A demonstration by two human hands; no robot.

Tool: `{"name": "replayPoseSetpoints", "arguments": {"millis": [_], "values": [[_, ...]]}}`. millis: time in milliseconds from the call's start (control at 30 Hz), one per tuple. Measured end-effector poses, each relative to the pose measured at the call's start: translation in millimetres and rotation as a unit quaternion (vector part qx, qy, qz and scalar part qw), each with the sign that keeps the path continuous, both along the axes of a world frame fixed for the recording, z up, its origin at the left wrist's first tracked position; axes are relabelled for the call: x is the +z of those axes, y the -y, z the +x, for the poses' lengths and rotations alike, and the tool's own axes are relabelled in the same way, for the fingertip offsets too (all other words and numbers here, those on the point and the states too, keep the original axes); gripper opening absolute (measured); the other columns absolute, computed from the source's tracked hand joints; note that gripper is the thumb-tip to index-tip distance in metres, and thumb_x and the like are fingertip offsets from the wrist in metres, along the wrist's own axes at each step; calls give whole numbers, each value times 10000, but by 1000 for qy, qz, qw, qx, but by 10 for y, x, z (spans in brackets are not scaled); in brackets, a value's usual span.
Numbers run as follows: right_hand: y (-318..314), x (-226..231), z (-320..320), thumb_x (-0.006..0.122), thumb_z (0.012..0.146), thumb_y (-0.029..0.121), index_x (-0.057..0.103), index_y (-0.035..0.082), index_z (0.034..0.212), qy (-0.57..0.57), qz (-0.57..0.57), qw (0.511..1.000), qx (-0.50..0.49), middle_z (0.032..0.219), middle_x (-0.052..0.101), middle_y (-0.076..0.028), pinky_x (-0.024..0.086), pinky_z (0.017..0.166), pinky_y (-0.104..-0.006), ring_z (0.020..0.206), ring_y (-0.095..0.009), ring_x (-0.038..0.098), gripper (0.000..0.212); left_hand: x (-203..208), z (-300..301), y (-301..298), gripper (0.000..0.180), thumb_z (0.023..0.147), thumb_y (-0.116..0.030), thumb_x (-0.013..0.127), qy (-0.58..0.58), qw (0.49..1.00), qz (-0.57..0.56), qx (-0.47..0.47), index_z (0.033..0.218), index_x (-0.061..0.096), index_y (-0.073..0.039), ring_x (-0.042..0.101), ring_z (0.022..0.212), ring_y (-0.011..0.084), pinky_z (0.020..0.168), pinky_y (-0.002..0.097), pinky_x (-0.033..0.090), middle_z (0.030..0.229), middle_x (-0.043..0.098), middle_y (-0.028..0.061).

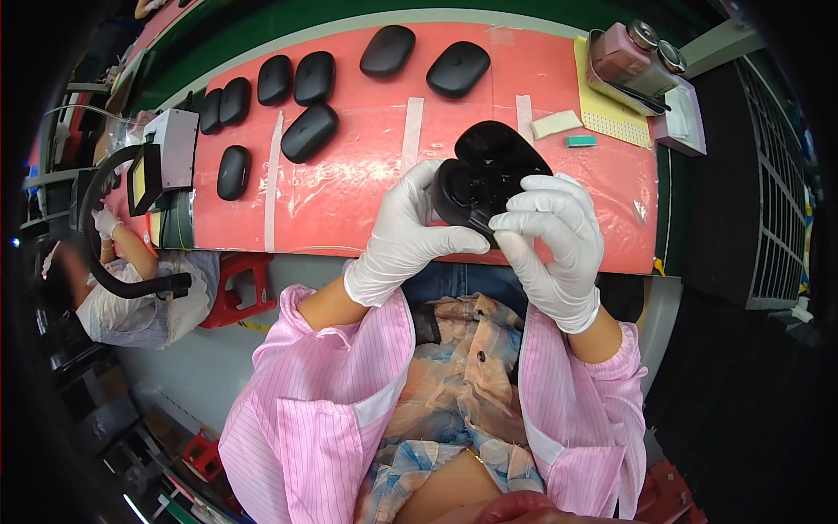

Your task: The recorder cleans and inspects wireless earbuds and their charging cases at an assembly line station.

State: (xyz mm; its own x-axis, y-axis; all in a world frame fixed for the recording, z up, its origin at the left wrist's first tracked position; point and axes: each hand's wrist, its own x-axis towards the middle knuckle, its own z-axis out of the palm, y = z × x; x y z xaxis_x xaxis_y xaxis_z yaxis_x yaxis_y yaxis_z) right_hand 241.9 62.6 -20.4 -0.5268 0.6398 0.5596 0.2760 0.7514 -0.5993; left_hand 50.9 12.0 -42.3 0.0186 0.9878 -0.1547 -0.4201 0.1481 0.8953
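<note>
A glossy black hinged case (496, 162), looking like an earbud charging case, is held up over the near edge of the table with its lid raised. My left hand (403, 229) wears a white glove and grips the base from the left, thumb along the near side. From the right, my white-gloved right hand (559, 231) has its thumb and fingertips drawn together at the case's near right side. Whether a small part sits between those fingertips is hidden. Several closed black cases (315, 79) lie spread over the far and left parts of the table.
Pink sheeting with clear film covers the table (349, 210). At the back right stand pump bottles (624, 52) in a holder, beside a yellow sheet (624, 113), a white pad (556, 124) and a green block (580, 141). A lamp-like black ring (87, 218) and a co-worker (144, 297) are left.
</note>
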Motion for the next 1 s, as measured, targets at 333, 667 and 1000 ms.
{"name": "replayPoseSetpoints", "arguments": {"millis": [333,667,1000], "values": [[-159,-59,635,609,844,-44,634,10,893,-34,70,966,-245,951,618,-94,453,908,-380,999,-271,592,77,14,74,-74,651,714,-6,798,9,999,-6,-33,1282,479,10,581,1123,181,988,334,479,1211,575,82],[-187,-627,1569,602,876,22,674,25,1006,255,101,910,-310,1103,634,-132,431,988,-403,1084,-325,583,149,-59,72,-110,1137,648,-724,735,215,957,-87,-174,1377,401,81,606,1133,386,930,418,543,1241,587,260],[-248,-422,114,685,827,114,602,-1,1063,-12,-218,973,-72,1183,630,-146,445,993,-364,1118,-261,602,275,-139,-663,537,1283,589,-778,739,375,912,86,-144,1418,299,96,601,1076,341,938,402,490,1136,581,224]]}}
